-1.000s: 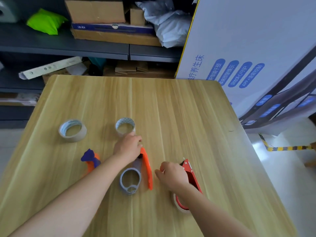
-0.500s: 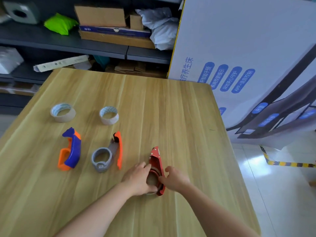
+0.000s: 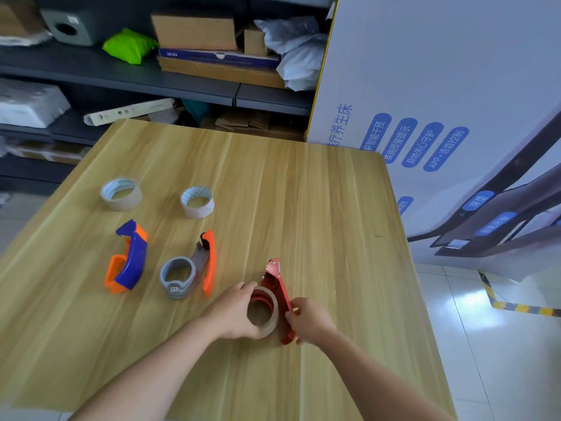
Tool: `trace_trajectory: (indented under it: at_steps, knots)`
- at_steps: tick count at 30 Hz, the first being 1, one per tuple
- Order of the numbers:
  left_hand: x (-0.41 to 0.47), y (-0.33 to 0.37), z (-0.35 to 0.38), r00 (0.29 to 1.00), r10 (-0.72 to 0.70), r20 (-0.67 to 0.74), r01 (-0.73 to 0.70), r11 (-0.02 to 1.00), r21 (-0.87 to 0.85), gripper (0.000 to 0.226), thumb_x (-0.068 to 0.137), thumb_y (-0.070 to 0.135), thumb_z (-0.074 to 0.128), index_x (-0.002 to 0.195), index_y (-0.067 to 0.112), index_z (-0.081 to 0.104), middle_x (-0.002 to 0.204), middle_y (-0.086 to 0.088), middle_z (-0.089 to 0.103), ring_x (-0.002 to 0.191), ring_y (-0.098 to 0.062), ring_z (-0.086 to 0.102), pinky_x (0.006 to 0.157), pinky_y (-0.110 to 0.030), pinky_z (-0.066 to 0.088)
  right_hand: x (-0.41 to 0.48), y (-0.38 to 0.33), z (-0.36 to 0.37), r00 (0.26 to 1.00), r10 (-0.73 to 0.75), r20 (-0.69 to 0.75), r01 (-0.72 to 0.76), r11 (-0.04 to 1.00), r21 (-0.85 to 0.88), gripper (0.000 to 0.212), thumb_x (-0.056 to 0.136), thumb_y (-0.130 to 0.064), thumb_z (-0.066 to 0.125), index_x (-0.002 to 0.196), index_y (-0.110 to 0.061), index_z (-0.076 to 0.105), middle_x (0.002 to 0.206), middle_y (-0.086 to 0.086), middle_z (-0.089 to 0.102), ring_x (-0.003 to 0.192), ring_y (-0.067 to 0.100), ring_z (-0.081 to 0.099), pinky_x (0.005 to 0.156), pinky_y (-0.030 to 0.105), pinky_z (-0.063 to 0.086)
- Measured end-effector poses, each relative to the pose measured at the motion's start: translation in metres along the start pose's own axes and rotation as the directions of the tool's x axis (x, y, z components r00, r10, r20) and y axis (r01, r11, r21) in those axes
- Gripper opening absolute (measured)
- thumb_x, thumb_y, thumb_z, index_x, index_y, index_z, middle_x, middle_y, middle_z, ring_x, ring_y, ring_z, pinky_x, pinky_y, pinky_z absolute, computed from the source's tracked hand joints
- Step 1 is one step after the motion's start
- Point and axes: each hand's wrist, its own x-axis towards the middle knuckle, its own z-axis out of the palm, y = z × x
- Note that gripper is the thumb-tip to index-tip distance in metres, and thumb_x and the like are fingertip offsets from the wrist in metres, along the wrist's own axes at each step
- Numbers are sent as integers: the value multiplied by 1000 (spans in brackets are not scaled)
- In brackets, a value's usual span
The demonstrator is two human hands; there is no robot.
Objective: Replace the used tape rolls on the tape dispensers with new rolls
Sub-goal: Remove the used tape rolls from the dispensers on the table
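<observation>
Your left hand (image 3: 233, 314) curls round the thin brown roll (image 3: 267, 327), a nearly spent cardboard ring that sits against the red dispenser (image 3: 277, 281) near the front of the wooden bench (image 3: 318, 208). Your right hand (image 3: 309, 320) pinches that dispenser's red frame from the other side. To the left lie the grey-and-orange dispenser (image 3: 188, 268), its ribbed grey hub ring bare, and the curved blue-and-orange dispenser (image 3: 129, 259). Beyond them two fuller rolls lie flat, well apart: a tan roll (image 3: 121, 194) and a white patterned roll (image 3: 197, 202). Compared with half a second ago, the brown roll is tipped up, its open centre now facing you, with the red hub showing behind it; both hands are on the same things as then.
</observation>
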Motion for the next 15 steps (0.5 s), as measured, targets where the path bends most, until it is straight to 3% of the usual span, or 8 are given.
trace_trajectory:
  at_steps: [6,9,12,15]
  knots:
    - [22,-9,-35,999,10,-37,-19,966,-257,105,45,56,79,139,29,39,138,8,44,125,-7,48,108,-34,40,5,-9,-7,999,20,-40,-24,993,-119,29,82,-16,46,102,-8,65,89,10,74,78,29,72,68,35,59]
    - [30,-2,-57,995,10,-103,-35,970,-241,111,49,59,75,146,28,32,145,4,35,132,-10,38,112,-36,34,8,-16,-7,997,9,-70,-25,971,-237,27,85,-27,53,102,-11,66,91,3,67,87,25,68,65,31,53]
    - [44,3,-75,985,2,-175,-37,980,-196,115,63,54,77,153,19,14,155,-2,23,142,-17,27,115,-36,28,15,-22,-7,994,-4,-111,-29,957,-290,28,89,-42,55,89,-14,60,79,-4,59,76,20,61,56,26,45]
    - [63,5,-89,953,-45,-299,0,989,-147,110,67,51,78,149,15,15,152,-4,30,138,-20,33,109,-34,35,23,-28,-8,987,-2,-158,-46,955,-294,34,90,-47,54,92,-15,62,83,-3,62,72,18,58,58,28,47]
